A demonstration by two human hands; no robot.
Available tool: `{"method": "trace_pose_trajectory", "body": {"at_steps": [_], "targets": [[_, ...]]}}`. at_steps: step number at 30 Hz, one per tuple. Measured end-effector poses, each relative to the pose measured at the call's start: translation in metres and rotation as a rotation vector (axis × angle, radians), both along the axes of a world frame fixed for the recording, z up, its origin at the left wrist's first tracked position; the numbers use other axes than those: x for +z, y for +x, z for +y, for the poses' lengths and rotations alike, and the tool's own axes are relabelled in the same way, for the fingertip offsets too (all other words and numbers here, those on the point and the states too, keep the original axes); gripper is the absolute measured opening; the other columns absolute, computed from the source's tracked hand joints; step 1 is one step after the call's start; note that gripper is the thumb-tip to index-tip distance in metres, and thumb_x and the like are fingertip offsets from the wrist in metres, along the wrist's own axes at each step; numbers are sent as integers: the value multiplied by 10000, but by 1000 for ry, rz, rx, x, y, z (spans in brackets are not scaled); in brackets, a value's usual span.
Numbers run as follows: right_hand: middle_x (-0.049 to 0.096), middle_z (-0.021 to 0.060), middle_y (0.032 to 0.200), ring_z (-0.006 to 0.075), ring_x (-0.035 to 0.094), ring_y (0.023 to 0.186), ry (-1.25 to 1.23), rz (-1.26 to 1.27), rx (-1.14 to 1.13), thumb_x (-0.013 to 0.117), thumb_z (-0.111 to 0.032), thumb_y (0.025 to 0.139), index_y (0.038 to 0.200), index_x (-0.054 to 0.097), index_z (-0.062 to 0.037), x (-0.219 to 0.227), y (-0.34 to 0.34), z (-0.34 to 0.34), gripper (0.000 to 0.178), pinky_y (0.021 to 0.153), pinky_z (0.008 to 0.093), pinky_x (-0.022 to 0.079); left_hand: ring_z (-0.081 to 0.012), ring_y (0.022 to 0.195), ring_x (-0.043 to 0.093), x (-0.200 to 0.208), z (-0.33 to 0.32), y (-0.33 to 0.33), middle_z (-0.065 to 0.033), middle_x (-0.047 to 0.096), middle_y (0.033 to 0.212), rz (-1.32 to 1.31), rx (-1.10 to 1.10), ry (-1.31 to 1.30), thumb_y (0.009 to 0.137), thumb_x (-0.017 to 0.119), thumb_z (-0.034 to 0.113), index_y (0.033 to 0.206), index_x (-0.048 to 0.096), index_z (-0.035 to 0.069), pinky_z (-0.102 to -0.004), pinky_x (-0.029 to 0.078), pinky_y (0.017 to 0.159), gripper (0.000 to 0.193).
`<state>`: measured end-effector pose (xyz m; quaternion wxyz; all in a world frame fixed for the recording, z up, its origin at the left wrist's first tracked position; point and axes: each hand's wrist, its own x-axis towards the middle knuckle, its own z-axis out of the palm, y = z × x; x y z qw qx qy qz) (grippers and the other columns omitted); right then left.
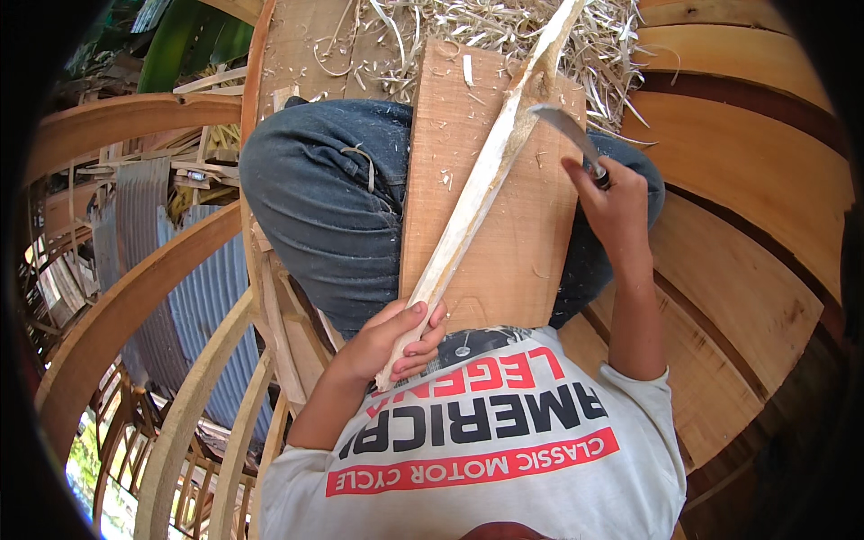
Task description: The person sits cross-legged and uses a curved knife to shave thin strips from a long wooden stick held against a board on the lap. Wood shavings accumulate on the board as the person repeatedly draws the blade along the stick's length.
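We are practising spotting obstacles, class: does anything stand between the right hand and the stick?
Only the knife, held in the right hand, reaches across that gap, its tip close to the stick; whether they touch is hard to tell. Nothing else visible blocks the way; the board lies beneath.

A pale stick [476,198] is crossing the board [513,261] diagonally, barring sideways passage. At centre, right of it, the board is offering free room; above, the right hand [614,196] and curved knife [567,130] are intruding, and shavings [614,54] are crowding the top.
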<state>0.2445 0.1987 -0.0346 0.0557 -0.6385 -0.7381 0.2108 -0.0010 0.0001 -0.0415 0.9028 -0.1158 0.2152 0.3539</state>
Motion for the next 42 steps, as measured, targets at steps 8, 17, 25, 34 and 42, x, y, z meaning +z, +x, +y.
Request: {"method": "trace_pose_trajectory", "body": {"at_steps": [8, 17, 25, 34, 42], "targets": [[635, 170, 650, 316, 646, 610, -98, -90, 241, 686, -204, 757, 789, 688, -51, -2, -22, -54, 157, 584, 401, 513, -44, 400, 337, -2, 0, -1, 8, 365, 623, -130, 71, -109, 1008, 396, 358, 985, 390, 64, -183, 290, 330, 295], [651, 237, 757, 400, 649, 760, 55, -341, -69, 614, -288, 811, 823, 692, -5, -35, 17, 34, 294, 701, 460, 528, -39, 401, 328, 6, 1, 4, 23, 357, 608, -20, 2, -59, 1010, 388, 365, 970, 383, 77, -174, 294, 343, 290], [541, 218, 583, 351, 559, 493, -52, -1, -48, 673, -176, 801, 812, 672, 22, -9, -3, -6, 199, 495, 385, 439, -27, 465, 367, 28, 6, 2, 22, 392, 641, 523, -255, 167, 1005, 410, 296, 1029, 420, 45, -177, 325, 402, 252], [577, 177, 586, 337, 606, 550, -66, 101, 196, 717, -153, 708, 691, 631, -23, 5, -14, -83, 157, 526, 389, 475, -203, 679, 528, 51, 17, 0, -151, 539, 719, 985, -548, 351, 978, 440, 262, 1070, 423, -6, -342, 400, 647, 284], [603, 168, 603, 324, 618, 566, -75, -24, 179, 683, -183, 748, 725, 674, -60, -2, -18, -69, 125, 556, 388, 492, -244, 686, 534, 54, 19, 12, -180, 535, 739, 1112, -532, 396, 979, 440, 238, 1062, 407, -7, -364, 408, 660, 260]]}}
